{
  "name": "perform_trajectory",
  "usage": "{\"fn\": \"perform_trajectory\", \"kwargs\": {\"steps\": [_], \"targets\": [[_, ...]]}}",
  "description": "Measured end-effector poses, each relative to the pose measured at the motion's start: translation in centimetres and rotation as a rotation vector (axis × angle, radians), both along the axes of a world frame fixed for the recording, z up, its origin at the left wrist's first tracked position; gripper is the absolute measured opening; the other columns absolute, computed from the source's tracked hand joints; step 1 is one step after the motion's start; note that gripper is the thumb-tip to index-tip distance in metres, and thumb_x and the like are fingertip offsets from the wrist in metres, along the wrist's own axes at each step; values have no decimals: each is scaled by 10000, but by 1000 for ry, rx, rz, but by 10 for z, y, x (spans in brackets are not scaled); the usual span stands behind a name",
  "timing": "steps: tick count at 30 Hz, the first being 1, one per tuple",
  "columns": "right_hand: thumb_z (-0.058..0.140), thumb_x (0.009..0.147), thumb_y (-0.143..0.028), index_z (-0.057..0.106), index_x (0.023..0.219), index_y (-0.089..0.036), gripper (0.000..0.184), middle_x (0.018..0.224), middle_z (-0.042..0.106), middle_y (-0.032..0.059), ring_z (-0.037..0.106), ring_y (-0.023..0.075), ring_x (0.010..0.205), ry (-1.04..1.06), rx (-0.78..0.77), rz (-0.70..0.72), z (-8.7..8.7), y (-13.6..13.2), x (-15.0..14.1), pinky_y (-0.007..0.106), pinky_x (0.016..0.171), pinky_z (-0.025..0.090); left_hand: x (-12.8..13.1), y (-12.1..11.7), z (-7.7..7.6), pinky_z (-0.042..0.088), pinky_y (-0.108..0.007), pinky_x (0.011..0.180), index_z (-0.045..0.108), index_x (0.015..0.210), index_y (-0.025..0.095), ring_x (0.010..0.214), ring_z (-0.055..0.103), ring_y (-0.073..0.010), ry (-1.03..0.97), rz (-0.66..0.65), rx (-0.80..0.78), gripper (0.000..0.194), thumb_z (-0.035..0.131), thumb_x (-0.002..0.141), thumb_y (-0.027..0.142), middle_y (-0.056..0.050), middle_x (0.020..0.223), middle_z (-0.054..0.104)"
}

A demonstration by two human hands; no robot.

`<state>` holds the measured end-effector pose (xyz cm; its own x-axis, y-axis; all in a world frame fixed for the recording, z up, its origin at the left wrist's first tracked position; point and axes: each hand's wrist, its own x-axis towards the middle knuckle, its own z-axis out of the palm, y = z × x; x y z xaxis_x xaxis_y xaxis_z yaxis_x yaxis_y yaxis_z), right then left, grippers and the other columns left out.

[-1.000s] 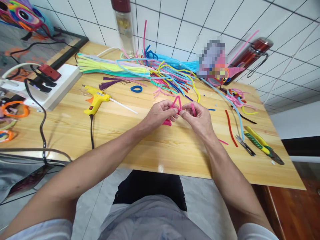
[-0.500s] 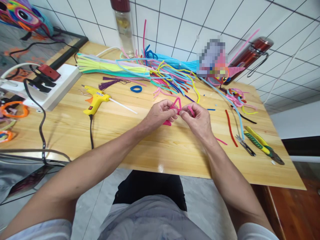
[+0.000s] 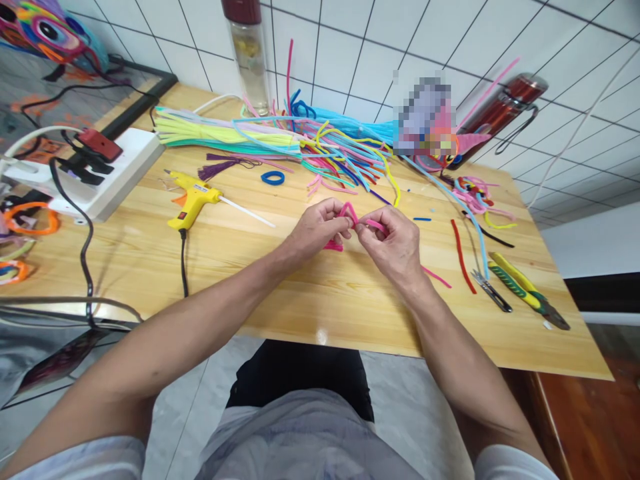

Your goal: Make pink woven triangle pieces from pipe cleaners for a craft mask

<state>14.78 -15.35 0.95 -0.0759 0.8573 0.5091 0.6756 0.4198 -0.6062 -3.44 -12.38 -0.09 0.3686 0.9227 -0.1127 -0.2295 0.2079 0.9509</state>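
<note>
Between my two hands, above the middle of the table, is a bent pink pipe cleaner (image 3: 349,211). My left hand (image 3: 323,228) pinches its folded part, which rises in a small loop over the fingertips. A further pink piece shows just below those fingers. My right hand (image 3: 393,243) is closed on the same pipe cleaner, thumb and forefinger close to the left fingertips; one length of it crosses the right palm. Another pink end sticks out past the right wrist. The fingers partly hide how the pieces join.
A yellow glue gun (image 3: 193,200) lies left, near a white power strip (image 3: 133,167). Pipe cleaner bundles (image 3: 225,137) run along the back. At right are a red pipe cleaner (image 3: 463,257), small snips (image 3: 493,293) and green-yellow pliers (image 3: 529,290). A blue coil (image 3: 273,178) lies behind my left hand.
The pink loop above my left fingertips has become lower and tilted leftward. My right hand has turned slightly, and the pink length across it lies flatter.
</note>
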Motion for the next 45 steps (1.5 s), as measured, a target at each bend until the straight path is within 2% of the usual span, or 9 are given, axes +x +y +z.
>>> {"fn": "perform_trajectory", "kwargs": {"steps": [4, 7, 11, 15, 21, 25, 28, 36, 45], "targets": [[686, 882, -213, 702, 779, -257, 113, 767, 710, 22, 615, 194, 698, -45, 76, 18, -1, -1, -1, 360, 711, 501, 0, -1, 1, 567, -202, 582, 619, 853, 190, 548, 652, -98, -2, 6, -32, 144, 763, 845, 193, 9, 690, 736], [697, 885, -220, 706, 792, -249, 97, 775, 702, 18, 609, 190, 708, -15, 47, 35, 1, -2, 0, 358, 729, 501, 0, 1, 0, 580, -206, 598, 631, 867, 181, 576, 663, -100, -20, -3, -31, 162, 791, 844, 200, 4, 710, 741], [697, 918, -325, 697, 791, -237, 154, 733, 636, -9, 558, 175, 703, 179, -159, 15, 5, 2, 6, 339, 710, 453, 0, 3, -3, 584, -211, 600, 668, 914, 172, 591, 666, -103, -25, -7, -9, 214, 855, 847, 251, 0, 737, 743], [718, 892, -416, 661, 753, -234, 236, 656, 501, -41, 429, 146, 640, 383, -348, 37, 8, 8, 12, 317, 644, 355, -1, 3, -5, 585, -215, 591, 713, 936, 166, 599, 655, -98, -17, -36, 53, 216, 876, 857, 285, -6, 779, 747], [758, 855, -484, 603, 694, -234, 335, 616, 420, -55, 294, 115, 578, 489, -505, 74, 6, 10, 12, 314, 583, 232, -1, 2, -8, 601, -226, 596, 765, 1024, 155, 639, 699, -121, -33, -46, 36, 228, 871, 896, 312, -40, 833, 794], [768, 864, -497, 613, 697, -233, 349, 611, 423, -52, 308, 119, 591, 462, -504, 90, 8, 9, 11, 311, 582, 241, 0, 4, -9, 600, -226, 600, 752, 1075, 152, 643, 718, -128, -50, -18, 27, 291, 911, 875, 293, -46, 835, 817], [793, 852, -517, 607, 688, -235, 376, 610, 413, -55, 330, 124, 608, 448, -498, 100, 10, 9, 11, 308, 599, 279, 0, 4, -8, 607, -232, 608, 701, 1021, 162, 658, 740, -139, -61, -8, 16, 339, 952, 839, 300, -41, 818, 819], [861, 806, -537, 642, 711, -225, 392, 702, 590, -14, 454, 145, 679, 412, -470, 131, 9, 12, 18, 308, 652, 375, -1, 4, -12, 608, -236, 619, 682, 944, 155, 627, 732, -127, -60, -50, -35, 332, 948, 860, 335, -43, 779, 811], [790, 900, -551, 587, 748, -235, 405, 702, 509, -39, 390, 139, 680, 302, -426, 207, 9, 14, 23, 310, 670, 363, -5, 3, -6, 604, -237, 664, 740, 955, 140, 651, 718, -115, -93, -132, -59, 365, 980, 835, 388, -46, 800, 805]]}}
